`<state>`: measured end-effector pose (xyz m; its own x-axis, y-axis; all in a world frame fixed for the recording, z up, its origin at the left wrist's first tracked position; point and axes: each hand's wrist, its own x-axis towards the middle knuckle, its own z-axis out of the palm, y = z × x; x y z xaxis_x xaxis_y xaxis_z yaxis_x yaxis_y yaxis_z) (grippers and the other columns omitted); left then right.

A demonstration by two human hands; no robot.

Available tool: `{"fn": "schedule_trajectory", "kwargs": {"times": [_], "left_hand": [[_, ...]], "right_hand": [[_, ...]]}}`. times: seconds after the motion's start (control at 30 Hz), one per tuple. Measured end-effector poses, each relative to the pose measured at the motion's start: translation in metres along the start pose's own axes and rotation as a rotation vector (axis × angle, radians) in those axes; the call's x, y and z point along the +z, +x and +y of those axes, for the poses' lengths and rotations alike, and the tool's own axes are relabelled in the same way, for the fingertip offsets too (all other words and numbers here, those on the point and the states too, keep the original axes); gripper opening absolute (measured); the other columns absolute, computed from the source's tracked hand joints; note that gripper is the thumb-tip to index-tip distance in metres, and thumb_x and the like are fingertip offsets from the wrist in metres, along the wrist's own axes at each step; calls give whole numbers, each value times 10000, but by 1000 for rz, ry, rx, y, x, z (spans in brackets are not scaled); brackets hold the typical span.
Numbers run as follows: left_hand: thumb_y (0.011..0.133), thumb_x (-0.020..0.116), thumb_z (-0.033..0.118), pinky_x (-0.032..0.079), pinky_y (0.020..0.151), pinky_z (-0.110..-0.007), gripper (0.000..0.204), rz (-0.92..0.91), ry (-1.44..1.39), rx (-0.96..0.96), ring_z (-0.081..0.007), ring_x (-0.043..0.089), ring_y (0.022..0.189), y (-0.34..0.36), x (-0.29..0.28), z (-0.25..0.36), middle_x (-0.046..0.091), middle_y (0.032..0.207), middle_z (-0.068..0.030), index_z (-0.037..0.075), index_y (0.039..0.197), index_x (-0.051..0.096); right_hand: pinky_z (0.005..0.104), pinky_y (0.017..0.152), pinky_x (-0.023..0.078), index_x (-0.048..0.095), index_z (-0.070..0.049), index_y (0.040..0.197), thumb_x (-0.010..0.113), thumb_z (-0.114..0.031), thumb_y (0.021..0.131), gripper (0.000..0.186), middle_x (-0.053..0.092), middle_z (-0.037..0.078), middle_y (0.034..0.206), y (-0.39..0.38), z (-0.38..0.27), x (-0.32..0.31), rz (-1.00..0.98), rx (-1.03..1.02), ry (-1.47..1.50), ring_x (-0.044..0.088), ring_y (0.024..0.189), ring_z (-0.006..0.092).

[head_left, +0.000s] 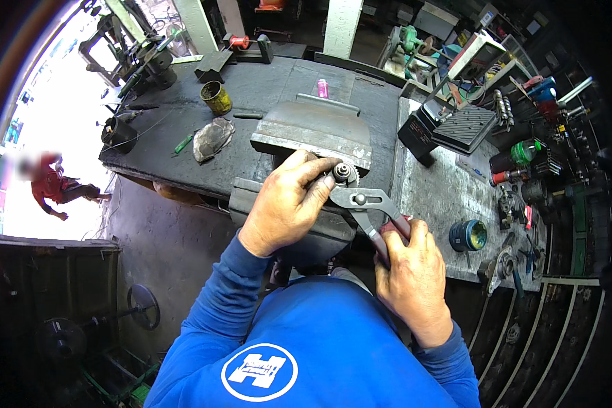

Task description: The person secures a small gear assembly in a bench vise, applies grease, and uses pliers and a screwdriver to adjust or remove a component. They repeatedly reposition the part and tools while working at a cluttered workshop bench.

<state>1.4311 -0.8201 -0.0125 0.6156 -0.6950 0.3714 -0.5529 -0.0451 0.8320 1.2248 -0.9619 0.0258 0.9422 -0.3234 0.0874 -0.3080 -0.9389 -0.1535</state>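
Your left hand (285, 204) pinches a small round metal part (343, 171) between thumb and fingers, just beside the vise (313, 129). Your right hand (415, 275) grasps the handles of the pliers (362, 198); their head reaches the part, though whether it bites is hard to tell.

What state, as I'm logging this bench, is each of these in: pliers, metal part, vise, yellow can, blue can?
Pliers: held in the right hand, handles spread apart
Metal part: at the thumb and fingertips of the left hand, by the pliers' head
Vise: open, jaws apart
Yellow can: standing, open at the top
Blue can: lid off, yellowish stuff inside
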Motion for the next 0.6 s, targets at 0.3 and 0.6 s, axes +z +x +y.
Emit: {"fn": "schedule_trajectory", "kwargs": {"times": [0.3,0.6], "left_hand": [[982,648,87,546,838,-428,283,18,49,-59,-368,676,924,-1,6,6,648,1025,-184,-5,1240,717],[1011,600,73,529,816,-416,273,-54,33,-8,-350,641,873,5,-2,2,621,959,-185,-5,1249,710]], "right_hand": [[483,638,582,674,-92,867,801,-116,653,250,533,184,1006,-7,-22,16,22,146,92,667,838,383],[485,687,586,645,-103,1079,819,-128,695,423,519,200,1085,-16,-47,19,25,215,147,661,871,391]]}}
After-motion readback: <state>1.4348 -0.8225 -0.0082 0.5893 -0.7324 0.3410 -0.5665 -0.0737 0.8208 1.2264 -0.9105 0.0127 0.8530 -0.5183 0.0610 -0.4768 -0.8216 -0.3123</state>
